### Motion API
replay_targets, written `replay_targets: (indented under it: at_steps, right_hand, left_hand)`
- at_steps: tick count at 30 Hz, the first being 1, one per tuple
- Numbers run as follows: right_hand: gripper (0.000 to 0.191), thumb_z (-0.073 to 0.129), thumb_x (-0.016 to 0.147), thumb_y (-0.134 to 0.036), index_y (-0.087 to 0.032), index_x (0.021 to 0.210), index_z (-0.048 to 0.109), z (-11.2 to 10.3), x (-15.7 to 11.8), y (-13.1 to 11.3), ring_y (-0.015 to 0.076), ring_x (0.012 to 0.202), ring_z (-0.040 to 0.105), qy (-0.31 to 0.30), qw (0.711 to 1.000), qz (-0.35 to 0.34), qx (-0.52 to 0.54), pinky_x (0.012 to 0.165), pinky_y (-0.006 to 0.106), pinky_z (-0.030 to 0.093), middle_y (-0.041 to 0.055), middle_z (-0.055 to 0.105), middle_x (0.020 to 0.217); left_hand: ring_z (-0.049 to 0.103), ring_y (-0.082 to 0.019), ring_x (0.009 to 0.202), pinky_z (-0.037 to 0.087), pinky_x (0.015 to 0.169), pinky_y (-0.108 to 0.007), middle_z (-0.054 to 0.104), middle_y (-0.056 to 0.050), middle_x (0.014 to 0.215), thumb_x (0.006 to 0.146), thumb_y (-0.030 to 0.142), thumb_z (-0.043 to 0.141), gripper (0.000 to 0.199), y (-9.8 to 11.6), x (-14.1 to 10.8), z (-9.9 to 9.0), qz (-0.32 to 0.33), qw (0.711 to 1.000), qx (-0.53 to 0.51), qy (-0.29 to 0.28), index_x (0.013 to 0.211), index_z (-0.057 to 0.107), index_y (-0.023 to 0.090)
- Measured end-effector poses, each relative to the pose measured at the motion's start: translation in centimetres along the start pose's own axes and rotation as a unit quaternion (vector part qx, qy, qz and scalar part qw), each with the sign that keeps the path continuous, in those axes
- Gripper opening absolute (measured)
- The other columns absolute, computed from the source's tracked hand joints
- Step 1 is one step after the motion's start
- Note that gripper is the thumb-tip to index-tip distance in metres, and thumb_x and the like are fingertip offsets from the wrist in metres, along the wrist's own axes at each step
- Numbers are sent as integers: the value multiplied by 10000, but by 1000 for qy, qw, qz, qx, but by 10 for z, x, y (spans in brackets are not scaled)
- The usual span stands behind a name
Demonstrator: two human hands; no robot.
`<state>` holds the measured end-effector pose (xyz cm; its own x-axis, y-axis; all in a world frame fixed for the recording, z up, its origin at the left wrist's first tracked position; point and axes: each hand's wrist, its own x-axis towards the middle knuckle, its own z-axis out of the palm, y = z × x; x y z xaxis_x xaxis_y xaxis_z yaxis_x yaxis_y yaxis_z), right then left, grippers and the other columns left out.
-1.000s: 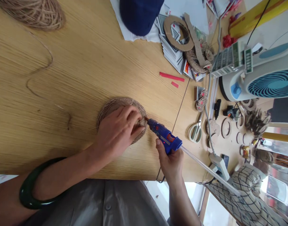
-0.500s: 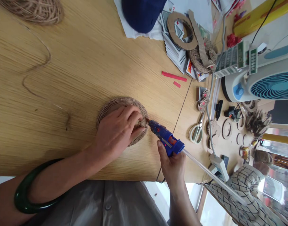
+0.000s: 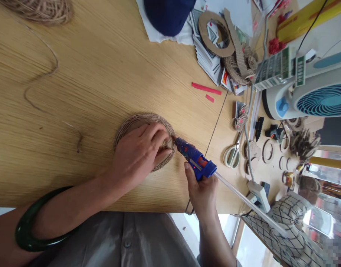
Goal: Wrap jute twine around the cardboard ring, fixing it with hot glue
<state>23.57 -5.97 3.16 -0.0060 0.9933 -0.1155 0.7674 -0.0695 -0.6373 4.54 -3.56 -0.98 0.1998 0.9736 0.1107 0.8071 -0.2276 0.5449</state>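
Observation:
My left hand [image 3: 138, 152] rests on a round twine-wrapped piece [image 3: 139, 118], its fingers curled down inside the rim and closed on it. Coiled brown twine forms the rim; the palm hides most of the middle. In my right hand [image 3: 202, 196] is a blue glue gun [image 3: 193, 156], its nozzle at the right side of the rim. From the gun's back sticks a long clear glue stick [image 3: 248, 202]. A loose twine strand [image 3: 55, 63] lies on the table at the left, below a ball of twine [image 3: 45, 11].
Red paper strips [image 3: 206, 89] lie beyond the gun. Scissors [image 3: 232, 155], a power strip [image 3: 259, 195] and a fan [image 3: 323, 96] stand to the right. Playing cards [image 3: 207, 61], a cardboard ring [image 3: 205, 40] and a dark blue cap [image 3: 170, 16] are at the back.
The glue gun and my right hand have shifted slightly left and up along the rim. My left hand stays nearly in place on the round piece.

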Motion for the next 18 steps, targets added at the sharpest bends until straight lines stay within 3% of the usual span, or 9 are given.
replay_targets:
  at_steps: [4,11,18]
  right_hand:
    - [270,635,915,-399,-186,1023,762,2,2,1,273,878,753,4,1000,0,-1,786,378,614,100,798,941]
    - [242,654,904,-395,-177,936,756,-1,-9,5,243,741,749,7,1000,28,0,651,321,601,86,791,839]
    - [258,627,920,-403,-186,975,756,2,0,0,258,835,753,0,1000,3,-2,739,340,607,91,790,890]
  left_hand:
    - [634,-243,968,471,807,-372,644,-59,1104,938,339,621,196,1,0,-1,-6,1000,-5,-5,1048,583,182]
    - [638,-249,963,479,801,-380,644,-59,1108,927,315,636,184,1,0,-1,-7,1000,-15,-5,1042,587,181]
    - [635,-254,982,477,810,-382,641,-68,1128,934,336,622,197,0,-1,0,-9,1000,-9,-7,1057,584,186]
